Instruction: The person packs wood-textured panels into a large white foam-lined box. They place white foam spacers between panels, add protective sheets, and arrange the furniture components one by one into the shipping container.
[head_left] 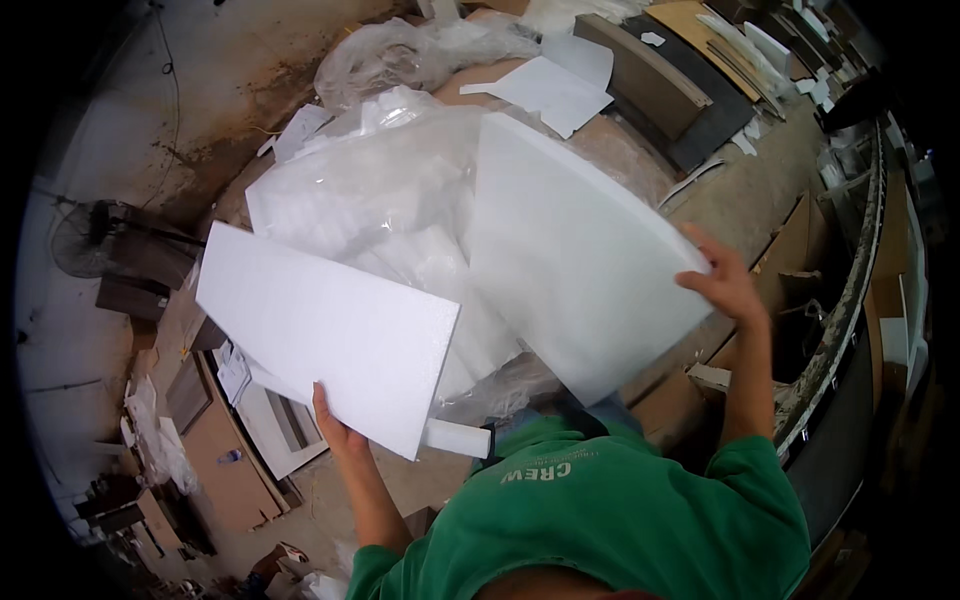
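Two pale boards in hand — one per side. Left hand (345, 437) is closed at the lower edge of a white, rectangular foam board (330, 330), one digit up at the rim. Right hand (728, 280) is closed round the right end of a larger, smooth white panel (585, 260), digits on its edge and near face. Both boards sit in front of a crumpled, clear plastic bag (365, 185) with white pieces inside.

Handling, my judgement: each board has one support near its border, so keep wrists steady and pressure light; foam probably dents or snaps under a hard pinch. Hold the corners clear of the loose film — it looks easy to snag. Keep the two inner edges from knocking.

Not resolved: the left fingers behind the foam board; the right fingers behind the panel; whether either board touches the bag. A short white strip (458, 438) is partly covered by the foam board, so its full length cannot be told. Panel material uncertain, its surface slightly blurred.
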